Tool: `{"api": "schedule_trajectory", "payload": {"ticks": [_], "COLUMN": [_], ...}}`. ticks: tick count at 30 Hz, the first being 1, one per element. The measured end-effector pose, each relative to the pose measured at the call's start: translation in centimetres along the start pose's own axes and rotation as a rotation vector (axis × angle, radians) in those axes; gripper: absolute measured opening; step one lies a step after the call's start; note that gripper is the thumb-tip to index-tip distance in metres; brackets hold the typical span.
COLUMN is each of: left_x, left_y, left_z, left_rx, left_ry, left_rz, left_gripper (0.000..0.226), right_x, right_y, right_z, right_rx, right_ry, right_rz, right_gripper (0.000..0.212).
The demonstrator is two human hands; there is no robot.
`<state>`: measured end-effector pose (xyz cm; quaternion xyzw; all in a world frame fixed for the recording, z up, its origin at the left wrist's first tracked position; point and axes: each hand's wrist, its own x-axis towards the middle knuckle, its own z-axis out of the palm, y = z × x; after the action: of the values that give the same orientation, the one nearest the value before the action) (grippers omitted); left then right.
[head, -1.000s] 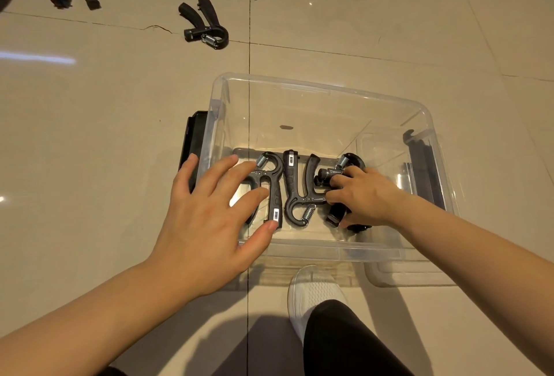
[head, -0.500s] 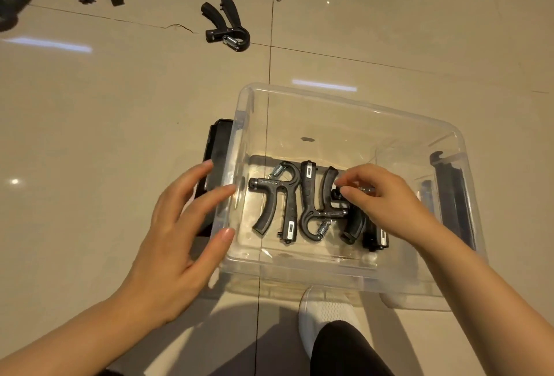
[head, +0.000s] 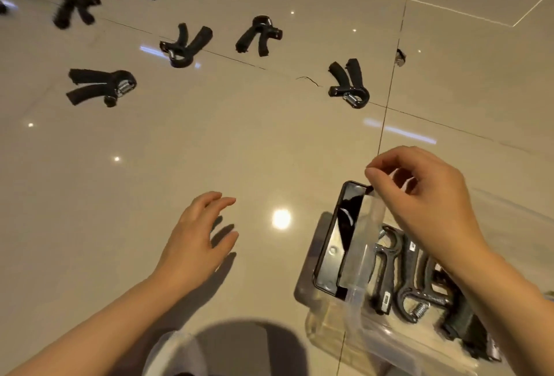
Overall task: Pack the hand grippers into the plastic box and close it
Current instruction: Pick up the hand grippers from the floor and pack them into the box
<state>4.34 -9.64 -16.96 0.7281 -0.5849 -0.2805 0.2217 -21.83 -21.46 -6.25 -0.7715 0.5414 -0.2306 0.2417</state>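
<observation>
The clear plastic box (head: 331, 332) sits at the lower right, lid off, with a black latch (head: 338, 241) on its left side. Inside lie three black hand grippers (head: 386, 267), side by side. My right hand (head: 419, 196) hovers over the box's left rim, fingers loosely curled and nothing visible in them; the thumb tip is close to the top of the latch. My left hand (head: 198, 241) is spread open above the bare floor left of the box. Several more hand grippers lie on the tiles beyond, the nearest one (head: 347, 85) ahead of the box and another (head: 99, 86) at far left.
Glossy beige floor tiles with dark grout lines carry everything. A small dark object (head: 400, 56) lies on a grout line at the back right. A blurred pale shape with dark clothing (head: 180, 351) fills the bottom edge between my arms.
My view has swung left and up, bringing several floor grippers into sight. My right hand rose out of the box to its left rim. My left hand left the box and moved out over the floor.
</observation>
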Motion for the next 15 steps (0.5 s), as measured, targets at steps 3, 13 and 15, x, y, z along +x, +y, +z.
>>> {"api": "schedule_trajectory", "payload": {"ticks": [3,13,15], "left_x": [-1.1,-7.4,-9.4], "left_y": [-2.3,-1.1,0.6], "left_z": [-1.6,-14.0,-16.8], "left_rx": [0.059,-0.003,-0.066], "left_ry": [-0.019,0.209,0.261], "left_rz": [-0.115,-0.185,-0.172], "left_gripper": [0.058,0.019,0.015], "right_x": [0.1,-1.5,-1.5], "right_y": [-2.6,-14.5,-18.2], "right_z": [2.0,3.9,1.9], "right_rx": [-0.21,-0.533,-0.578], "right_ry": [-0.134,-0.663,-0.691], "right_rz": [-0.254,-0.638,-0.656], "right_gripper": [0.008,0.031,0.031]}}
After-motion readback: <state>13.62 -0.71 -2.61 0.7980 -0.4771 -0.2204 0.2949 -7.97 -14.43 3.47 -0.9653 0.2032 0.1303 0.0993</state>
